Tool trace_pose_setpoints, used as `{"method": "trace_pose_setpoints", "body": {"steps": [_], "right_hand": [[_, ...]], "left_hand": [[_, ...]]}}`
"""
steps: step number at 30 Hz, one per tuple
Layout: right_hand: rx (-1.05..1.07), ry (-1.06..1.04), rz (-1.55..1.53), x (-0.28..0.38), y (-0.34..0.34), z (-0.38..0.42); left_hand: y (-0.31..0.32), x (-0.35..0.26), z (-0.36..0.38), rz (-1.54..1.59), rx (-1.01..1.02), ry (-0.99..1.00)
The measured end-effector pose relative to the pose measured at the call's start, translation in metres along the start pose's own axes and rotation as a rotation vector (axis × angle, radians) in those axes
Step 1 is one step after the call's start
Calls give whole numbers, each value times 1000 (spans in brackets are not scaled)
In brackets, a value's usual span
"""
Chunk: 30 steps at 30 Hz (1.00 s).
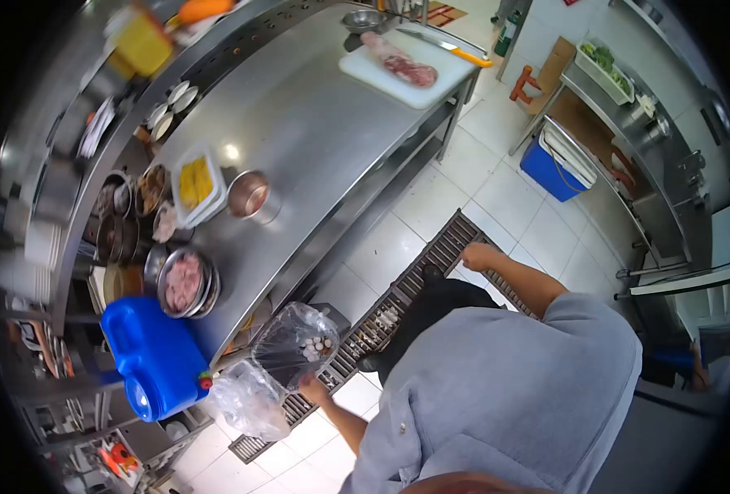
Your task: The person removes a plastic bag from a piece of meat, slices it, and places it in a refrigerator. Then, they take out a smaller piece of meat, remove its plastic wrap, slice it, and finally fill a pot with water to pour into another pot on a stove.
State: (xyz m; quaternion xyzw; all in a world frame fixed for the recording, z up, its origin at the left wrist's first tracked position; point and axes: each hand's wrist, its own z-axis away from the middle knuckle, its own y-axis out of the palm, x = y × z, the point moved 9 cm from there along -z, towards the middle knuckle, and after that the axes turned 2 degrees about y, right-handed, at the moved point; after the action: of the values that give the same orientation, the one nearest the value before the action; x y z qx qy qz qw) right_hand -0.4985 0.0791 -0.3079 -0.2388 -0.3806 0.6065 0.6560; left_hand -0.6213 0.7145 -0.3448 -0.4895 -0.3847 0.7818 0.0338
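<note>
My left hand [311, 388] hangs low with its fingers curled, right at the rim of a waste bin lined with a clear plastic bag [276, 352]. Eggshells [314, 349] lie in that bag. Beside the bin, a second bulging clear plastic bag [250, 401] rests near the floor. On the other side of my body, my right hand [476, 257] is closed loosely over the floor drain, with nothing showing in it. Along my left runs a steel table [299, 140], with a blue jug [155, 362] at its near end.
A bowl of pale meat [184, 281], a steel pot [250, 196] and a tub of yellow food [194, 185] stand on the table. At its far end, a cutting board [414, 95] holds meat [399, 62] and a knife [455, 53]. A blue cooler [550, 169] sits on the tiled floor.
</note>
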Motion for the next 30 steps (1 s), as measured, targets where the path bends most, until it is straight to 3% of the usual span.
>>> {"method": "trace_pose_setpoints", "body": {"steps": [1,3,5,7,9,11,15,17,20,26,28,29,30], "right_hand": [[5,-4,-22,-17,-2,2],[-143,109,-221,-61,-33,2],[-240,115,-330,-93,-48,1],[-396,136,-401,-124,-69,-3],[-319,196,-449,-141,-91,-4],[-416,227,-545,-162,-117,-15],[-540,230,-604,-186,-197,-45],[-655,138,-629,-187,-253,-59],[-701,111,-611,-188,-332,-79],[-836,26,-686,-181,-410,-114],[-830,3,-743,-183,-421,-121],[-797,-11,-744,-186,-422,-125],[-766,-25,-747,-190,-421,-129]], "left_hand": [[44,-27,4,-21,156,135],[118,-73,12,248,157,22],[161,-193,33,144,137,244],[200,-302,41,-114,275,521],[230,-378,39,-143,329,772],[248,-447,28,-68,430,769],[281,-573,1,8,448,948],[297,-644,-1,-78,455,1042],[341,-721,-23,-47,473,1277],[446,-858,-26,-192,594,1543],[492,-881,-15,-437,572,1804],[509,-891,-18,-440,593,1812],[536,-886,-23,-668,684,1880]]}}
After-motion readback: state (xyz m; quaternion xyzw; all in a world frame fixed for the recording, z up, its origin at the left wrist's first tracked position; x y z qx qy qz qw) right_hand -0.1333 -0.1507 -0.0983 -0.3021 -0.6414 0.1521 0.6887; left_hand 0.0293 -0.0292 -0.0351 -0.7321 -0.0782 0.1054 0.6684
